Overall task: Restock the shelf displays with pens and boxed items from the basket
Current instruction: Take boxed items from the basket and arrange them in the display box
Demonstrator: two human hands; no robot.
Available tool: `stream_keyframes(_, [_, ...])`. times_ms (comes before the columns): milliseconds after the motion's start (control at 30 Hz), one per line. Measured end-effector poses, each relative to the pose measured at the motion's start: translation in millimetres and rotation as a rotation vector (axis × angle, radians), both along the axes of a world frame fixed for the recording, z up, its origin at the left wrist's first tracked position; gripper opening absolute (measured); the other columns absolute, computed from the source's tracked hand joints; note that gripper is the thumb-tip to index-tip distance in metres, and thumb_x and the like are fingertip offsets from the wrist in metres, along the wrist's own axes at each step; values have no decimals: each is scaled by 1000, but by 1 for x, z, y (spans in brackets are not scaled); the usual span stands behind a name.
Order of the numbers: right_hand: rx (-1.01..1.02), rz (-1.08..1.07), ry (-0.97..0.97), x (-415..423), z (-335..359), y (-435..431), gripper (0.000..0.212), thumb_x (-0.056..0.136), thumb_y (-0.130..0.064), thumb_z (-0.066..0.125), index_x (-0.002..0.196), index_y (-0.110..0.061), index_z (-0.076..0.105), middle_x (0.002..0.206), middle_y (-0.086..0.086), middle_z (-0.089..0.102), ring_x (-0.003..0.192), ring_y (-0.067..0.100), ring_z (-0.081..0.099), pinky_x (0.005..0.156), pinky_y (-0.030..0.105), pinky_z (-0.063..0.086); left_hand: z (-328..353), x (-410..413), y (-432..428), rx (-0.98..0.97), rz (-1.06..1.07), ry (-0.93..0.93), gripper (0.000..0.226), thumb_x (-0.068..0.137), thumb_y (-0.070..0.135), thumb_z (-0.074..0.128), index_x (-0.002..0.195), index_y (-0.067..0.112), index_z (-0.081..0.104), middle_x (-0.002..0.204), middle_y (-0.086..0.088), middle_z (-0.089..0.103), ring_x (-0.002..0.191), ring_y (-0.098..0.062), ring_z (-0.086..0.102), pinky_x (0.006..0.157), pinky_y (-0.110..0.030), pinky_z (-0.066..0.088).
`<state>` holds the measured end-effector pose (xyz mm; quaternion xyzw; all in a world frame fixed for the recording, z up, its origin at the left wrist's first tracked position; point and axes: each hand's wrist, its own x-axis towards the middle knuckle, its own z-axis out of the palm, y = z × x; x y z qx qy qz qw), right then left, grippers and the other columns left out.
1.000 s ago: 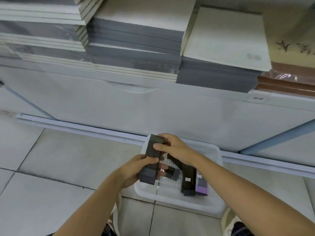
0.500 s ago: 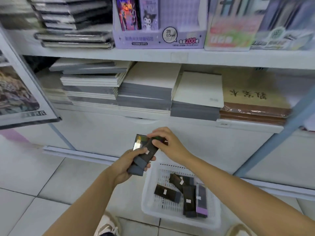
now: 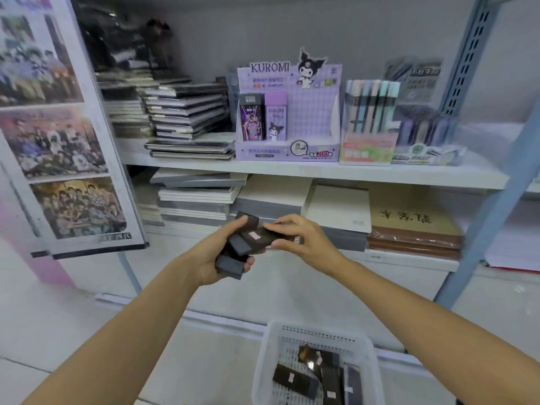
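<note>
Dark boxes sit stacked in the left hand, whose fingers curl round them; the right hand pinches the top one's end. More lie in the white basket on the floor, below the shelf with its purple display.

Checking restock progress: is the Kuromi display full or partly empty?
Partly empty: the Kuromi display holds two upright boxes at its left; the rest shows bare checked backing.
</note>
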<state>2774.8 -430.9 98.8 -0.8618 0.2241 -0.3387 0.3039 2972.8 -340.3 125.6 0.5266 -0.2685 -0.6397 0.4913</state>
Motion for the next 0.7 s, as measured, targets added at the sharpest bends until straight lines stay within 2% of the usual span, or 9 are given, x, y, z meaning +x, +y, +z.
stream_keyframes(133, [20, -79, -117, 4, 9, 10, 25, 99, -28, 52, 117, -23, 69, 82, -12, 63, 70, 8, 59, 69, 22, 47, 18, -4, 4, -144, 85, 62, 72, 66, 61, 76, 113, 8, 66, 108, -20, 71, 57, -22, 58, 55, -31, 55])
stream_keyframes(233, [44, -142, -141, 9, 14, 15, 28, 103, -28, 40, 96, -13, 63, 67, 5, 64, 58, 19, 61, 61, 37, 51, 26, -12, 8, -223, 80, 68, 75, 62, 62, 75, 109, 5, 67, 93, -15, 72, 56, -20, 59, 55, -29, 55])
stream_keyframes(300, [103, -128, -164, 10, 20, 17, 33, 104, -29, 38, 95, -7, 61, 73, 9, 65, 58, 23, 62, 56, 32, 50, 31, -16, 9, -270, 108, 74, 67, 64, 59, 74, 104, 5, 66, 83, -10, 69, 54, -18, 58, 53, -27, 54])
stream_keyframes(367, [126, -100, -176, 12, 27, 20, 32, 104, -30, 39, 93, -8, 61, 72, 4, 63, 57, 20, 62, 55, 25, 47, 36, -19, 7, -304, 149, 13, 54, 66, 46, 78, 100, 6, 66, 80, -9, 67, 54, -16, 58, 53, -27, 54])
stream_keyframes(467, [158, -60, -153, 13, 39, 21, 34, 104, -30, 40, 91, -7, 62, 77, 5, 66, 66, 24, 63, 61, 37, 49, 40, -20, 3, -276, 207, -164, 45, 74, 26, 80, 109, 3, 63, 78, -11, 69, 58, -17, 60, 59, -31, 53])
stream_keyframes(500, [130, -62, -122, 13, 44, 20, 32, 104, -30, 41, 90, -10, 63, 78, -1, 65, 69, 19, 61, 64, 37, 48, 42, -20, 1, -272, 219, -190, 43, 78, 24, 79, 112, 3, 63, 81, -13, 70, 59, -17, 60, 60, -31, 53])
stream_keyframes(567, [126, -29, -124, 14, 55, 18, 20, 102, -30, 45, 93, -21, 61, 82, -15, 65, 76, 3, 61, 69, 29, 50, 48, -20, -2, -292, 227, -229, 37, 80, 23, 77, 109, 3, 66, 85, -16, 71, 61, -20, 62, 57, -30, 55])
stream_keyframes(600, [158, -3, -170, 16, 62, 18, 12, 101, -29, 48, 103, -24, 59, 92, -17, 66, 87, 1, 63, 76, 26, 53, 51, -20, -3, -308, 216, -260, 33, 80, 23, 78, 105, 4, 67, 83, -16, 72, 61, -20, 64, 56, -29, 56])
stream_keyframes(700, [106, -56, -309, 21, 88, 15, 33, 98, -23, 54, 131, -22, 49, 127, -11, 58, 118, 5, 56, 98, 25, 48, 63, -25, -9, -366, 144, -346, 27, 81, 23, 77, 103, 9, 68, 78, -8, 74, 59, -17, 65, 56, -27, 56])
